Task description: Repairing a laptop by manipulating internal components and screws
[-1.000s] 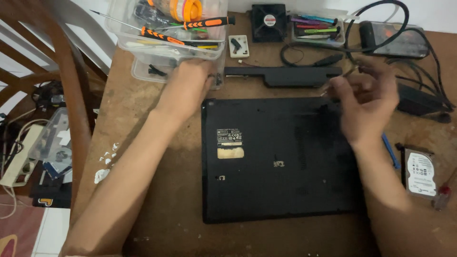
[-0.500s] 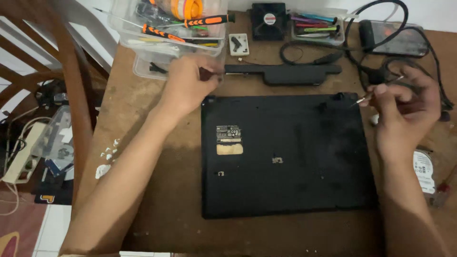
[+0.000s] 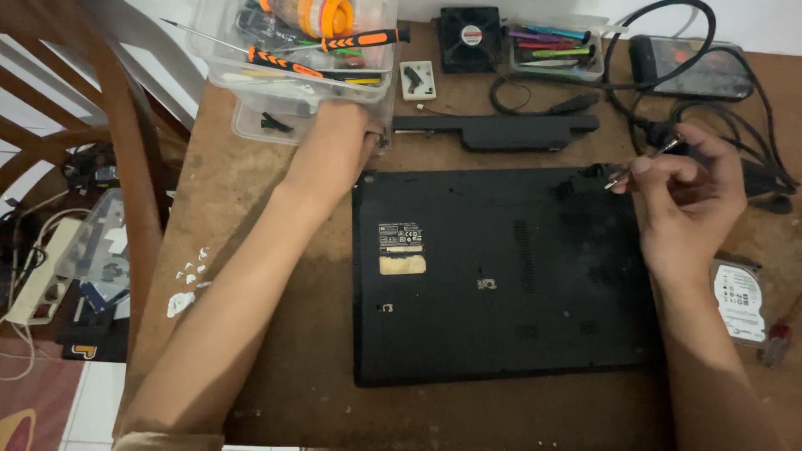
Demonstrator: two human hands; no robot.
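A worn brown wooden desk (image 3: 276,334) fills the view, its top scuffed and dusty. At its left edge stands a wooden chair (image 3: 125,159), and below that the floor shows white tile, a corner of red rug and a white power strip (image 3: 38,280) among tangled cords. A few small white scraps (image 3: 185,288) lie on the desk near the left forearm.

Nearest the camera, a black laptop (image 3: 501,276) lies upside down and flat on the desk, its underside bearing a label and a pale sticker. Just right of it, partly behind the right wrist, rests a bare hard drive (image 3: 739,301).

The left hand (image 3: 338,146) reaches forward from the lower left, arm stretched across the desk, palm down, resting at the laptop's far left corner and against the clear plastic tool box (image 3: 251,75); its fingers are hidden, so I cannot tell whether it grips anything. The right hand (image 3: 689,196) hovers over the laptop's far right corner, fingers pinched narrowly around a slim metal screwdriver (image 3: 643,163), tip pointing left and down toward the case.

Beyond the laptop lies a long black battery pack (image 3: 497,129). Farther back sit orange-handled screwdrivers (image 3: 334,46) in the box, a small black fan (image 3: 469,35), a tray of coloured tools (image 3: 551,54) and coiled black cables (image 3: 668,108).
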